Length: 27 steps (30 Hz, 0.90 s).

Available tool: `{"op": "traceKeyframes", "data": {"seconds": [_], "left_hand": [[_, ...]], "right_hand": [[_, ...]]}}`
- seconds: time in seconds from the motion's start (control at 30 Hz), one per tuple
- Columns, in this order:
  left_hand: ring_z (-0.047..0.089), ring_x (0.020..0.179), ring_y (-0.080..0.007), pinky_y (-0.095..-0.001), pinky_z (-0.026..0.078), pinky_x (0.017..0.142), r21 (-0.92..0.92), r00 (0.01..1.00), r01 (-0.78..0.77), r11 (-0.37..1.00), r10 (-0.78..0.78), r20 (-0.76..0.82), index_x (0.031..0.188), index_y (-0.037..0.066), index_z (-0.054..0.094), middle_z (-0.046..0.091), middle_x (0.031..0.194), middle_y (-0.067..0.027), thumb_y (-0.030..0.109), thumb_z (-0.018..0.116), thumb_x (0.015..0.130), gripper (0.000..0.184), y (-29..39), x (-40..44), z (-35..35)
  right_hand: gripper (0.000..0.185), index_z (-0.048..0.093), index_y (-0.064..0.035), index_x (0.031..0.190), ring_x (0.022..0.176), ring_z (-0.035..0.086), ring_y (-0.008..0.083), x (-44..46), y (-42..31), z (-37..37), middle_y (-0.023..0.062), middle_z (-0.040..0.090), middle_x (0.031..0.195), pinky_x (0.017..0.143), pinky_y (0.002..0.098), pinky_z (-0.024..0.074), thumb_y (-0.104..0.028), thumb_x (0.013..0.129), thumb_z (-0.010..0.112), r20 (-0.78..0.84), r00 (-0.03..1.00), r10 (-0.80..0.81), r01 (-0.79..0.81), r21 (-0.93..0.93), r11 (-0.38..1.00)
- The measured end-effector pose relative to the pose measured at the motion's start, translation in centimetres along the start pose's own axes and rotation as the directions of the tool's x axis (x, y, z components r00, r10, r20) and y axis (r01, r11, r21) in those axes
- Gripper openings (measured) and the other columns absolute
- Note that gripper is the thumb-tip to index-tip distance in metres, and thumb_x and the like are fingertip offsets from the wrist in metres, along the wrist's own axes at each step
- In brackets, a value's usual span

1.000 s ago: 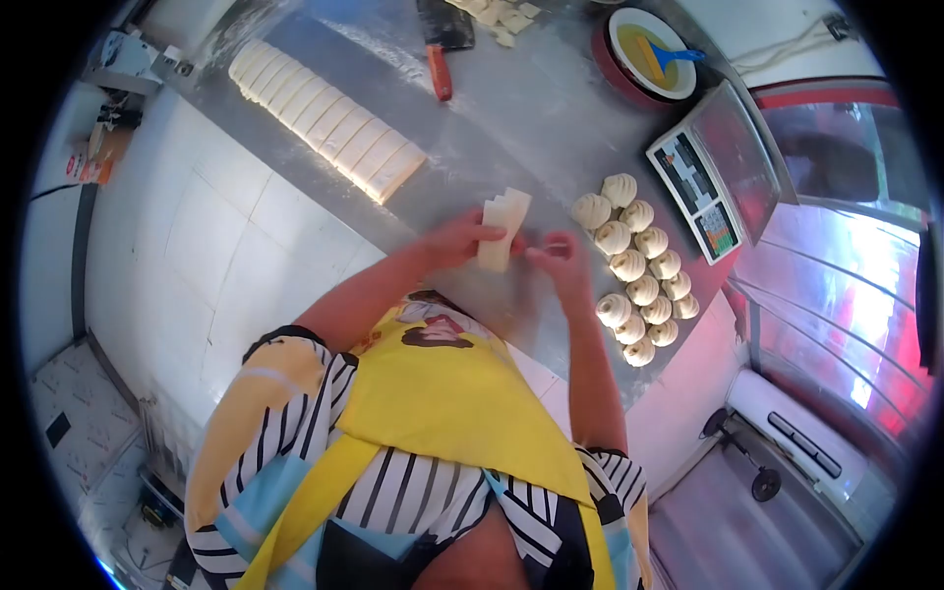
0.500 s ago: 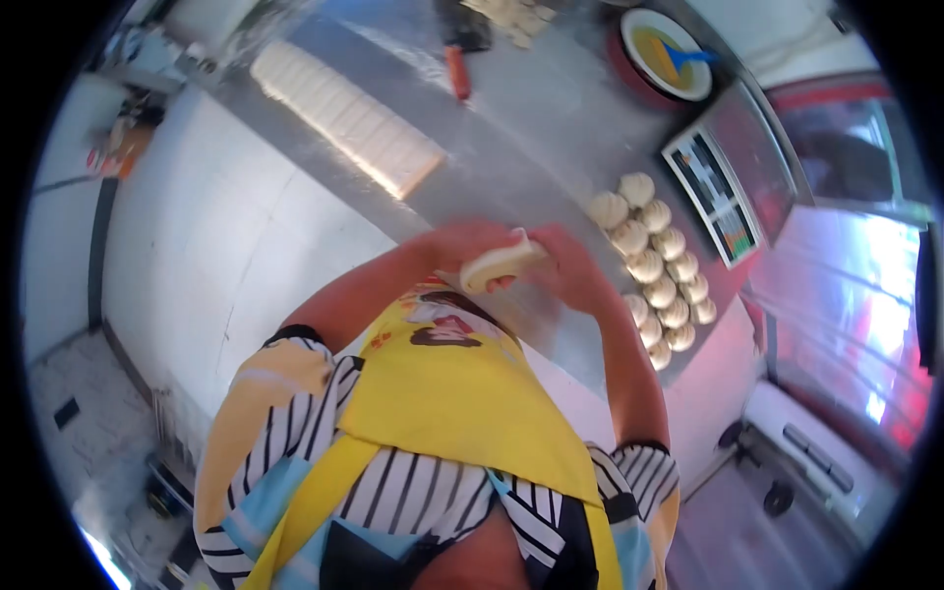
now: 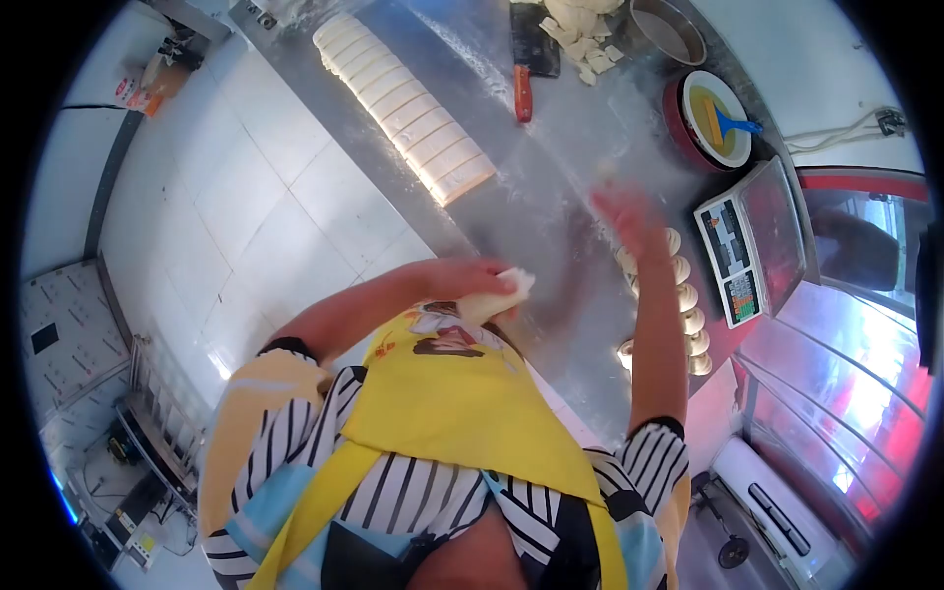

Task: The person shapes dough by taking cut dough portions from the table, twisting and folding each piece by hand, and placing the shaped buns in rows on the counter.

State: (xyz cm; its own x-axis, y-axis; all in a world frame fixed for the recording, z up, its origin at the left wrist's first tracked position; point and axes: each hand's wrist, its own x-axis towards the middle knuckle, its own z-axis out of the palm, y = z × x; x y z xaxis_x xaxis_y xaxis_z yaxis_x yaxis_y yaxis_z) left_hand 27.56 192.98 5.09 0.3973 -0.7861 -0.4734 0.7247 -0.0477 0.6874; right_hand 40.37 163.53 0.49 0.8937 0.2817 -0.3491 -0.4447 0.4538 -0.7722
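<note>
Near the table's front edge, my left hand (image 3: 482,283) is closed round a pale piece of dough (image 3: 495,297), holding it just above the apron. My right hand (image 3: 626,208) is over the table to the right, smeared by motion, so its fingers and anything in them cannot be made out. Under and beside the right forearm lie rolled dough buns (image 3: 687,297) in rows, partly hidden by the arm. A long dough slab (image 3: 403,108) cut into strips rests at the upper left of the table.
A cleaver with a red handle (image 3: 523,93) lies near dough scraps (image 3: 585,34) at the top. On the right stand a white bowl (image 3: 744,147) with a blue brush (image 3: 733,124), a metal pan (image 3: 669,29) and a scale (image 3: 729,261).
My right hand has parted from the dough and moved up and right over the buns. My left hand keeps hold of the dough. The whole view has shifted, with table items now further right.
</note>
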Motion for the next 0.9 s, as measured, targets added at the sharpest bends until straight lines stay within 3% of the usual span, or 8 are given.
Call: {"op": "traceKeyframes", "data": {"seconds": [0.2,0.3,0.4,0.53,0.7,0.8,0.87,0.9], "left_hand": [[0.058,0.1,-0.022,-0.0329,0.046,0.087,-0.583,0.862,-0.491,0.648,0.265,-0.431,0.122,0.001,0.044,0.057,0.111,-0.0123,0.013,0.053,0.09,0.036,0.1,6.0,0.4],[0.056,0.099,-0.0208,-0.0326,0.045,0.087,-0.455,0.74,-0.629,0.631,0.306,-0.599,0.111,-0.001,0.049,0.058,0.102,-0.0125,0.017,0.058,0.087,0.032,0.3,8.2,0.2],[0.061,0.093,-0.0242,-0.0337,0.051,0.081,0.425,0.597,-0.282,0.86,0.504,-0.624,0.112,-0.001,0.049,0.059,0.1,-0.0121,0.019,0.06,0.087,0.034,1.6,8.5,-0.2],[0.063,0.082,-0.0211,-0.0304,0.055,0.068,-0.071,0.817,-0.309,0.948,0.226,-0.53,0.103,-0.001,0.052,0.06,0.094,-0.0114,0.021,0.061,0.086,0.03,2.8,9.0,-0.7],[0.064,0.08,-0.02,-0.0304,0.054,0.063,-0.347,0.945,-0.071,0.935,-0.048,-0.323,0.099,-0.001,0.054,0.06,0.09,-0.0109,0.023,0.059,0.088,0.026,3.3,9.7,-0.4],[0.063,0.078,-0.0196,-0.0291,0.052,0.059,0.307,0.884,-0.095,0.947,0.222,-0.411,0.101,0.002,0.055,0.062,0.089,-0.0099,0.02,0.055,0.089,0.021,3.0,10.1,0.3],[0.062,0.073,-0.0161,-0.0277,0.05,0.056,0.906,0.675,-0.198,0.374,0.722,-0.151,0.102,0.004,0.055,0.062,0.087,-0.0076,0.017,0.054,0.088,0.019,1.5,10.9,0.3],[0.061,0.07,-0.0144,-0.027,0.049,0.055,0.989,0.546,-0.139,-0.044,0.83,0.113,0.103,0.005,0.055,0.062,0.086,-0.0065,0.016,0.053,0.088,0.018,0.8,11.5,0.1]], "right_hand": [[0.049,0.036,-0.0054,0.13,0.101,0.057,0.0254,-3.7,4.3,4.3,0.0118,0.048,0.121,0.088,0.0401,0.0475,-0.012,0.086,0.057,0.056,0.989,0.14,-0.125,-0.213,0.969],[0.047,0.043,-0.0049,0.125,0.103,0.054,0.0184,-7.7,6.5,9.1,0.0098,0.05,0.117,0.08,0.0356,0.0499,-0.01,0.082,0.063,-0.06,0.992,0.111,-0.115,-0.06,0.992],[0.046,0.047,-0.0053,0.121,0.106,0.051,0.0165,-8.2,5.6,8.5,0.0089,0.051,0.117,0.079,0.0348,0.0498,-0.011,0.079,0.066,-0.221,0.97,0.105,-0.173,-0.316,0.933],[0.049,0.05,-0.0052,0.115,0.093,0.057,0.0232,-10.5,3.7,8.3,0.0098,0.053,0.11,0.075,0.0351,0.0498,-0.011,0.072,0.071,-0.017,0.934,-0.357,0.157,-0.878,0.452],[0.039,0.055,-0.0045,0.106,0.081,0.058,0.0312,-11.9,3.4,7.1,0.0124,0.053,0.103,0.069,0.0364,0.05,-0.01,0.07,0.07,0.342,0.789,-0.511,0.274,-0.94,-0.205],[0.031,0.056,-0.0066,0.103,0.084,0.059,0.028,-12.5,4.3,5.6,0.0118,0.054,0.105,0.067,0.0358,0.0516,-0.008,0.074,0.065,0.193,0.874,-0.445,0.166,-0.981,-0.099],[0.029,0.057,-0.007,0.105,0.085,0.06,0.0247,-12.3,5.0,4.5,0.0101,0.055,0.101,0.067,0.0346,0.0517,-0.008,0.077,0.063,-0.368,0.929,-0.049,-0.218,-0.647,0.731],[0.028,0.057,-0.0072,0.106,0.085,0.06,0.023,-12.1,4.8,4.5,0.0093,0.056,0.099,0.067,0.034,0.0517,-0.007,0.078,0.062,-0.447,0.849,0.283,-0.407,-0.212,0.888]]}}
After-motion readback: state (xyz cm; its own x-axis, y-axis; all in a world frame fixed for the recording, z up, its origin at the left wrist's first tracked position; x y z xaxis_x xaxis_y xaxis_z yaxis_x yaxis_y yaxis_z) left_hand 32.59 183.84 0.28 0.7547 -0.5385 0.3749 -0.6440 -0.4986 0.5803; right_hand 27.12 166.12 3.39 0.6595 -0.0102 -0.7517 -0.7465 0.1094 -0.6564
